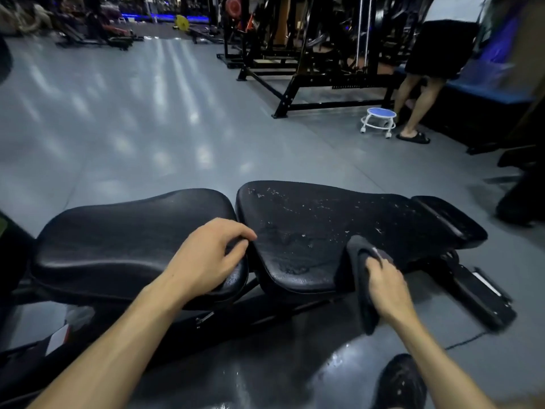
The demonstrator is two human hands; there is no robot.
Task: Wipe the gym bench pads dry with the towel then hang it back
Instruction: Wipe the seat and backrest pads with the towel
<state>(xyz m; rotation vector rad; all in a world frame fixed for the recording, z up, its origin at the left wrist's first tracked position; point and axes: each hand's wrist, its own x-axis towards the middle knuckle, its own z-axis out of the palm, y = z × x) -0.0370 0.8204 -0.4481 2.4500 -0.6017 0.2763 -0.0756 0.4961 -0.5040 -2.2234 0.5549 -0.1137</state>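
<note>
Gripping a dark towel (pixel 364 278) at lower right of the frame, the right hand (pixel 386 287) presses it on the near edge of the wet right pad (pixel 309 225), droplets scattered across it. At centre, the left hand (pixel 206 255) rests on the left pad (pixel 118 231), fingers loosely curled over its end, holding nothing. A blue stool (pixel 380 116) stands at upper right.

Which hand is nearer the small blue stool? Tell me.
Right. The right hand, holding the towel, is below the stool; the left hand rests on the bench pad farther left.
</note>
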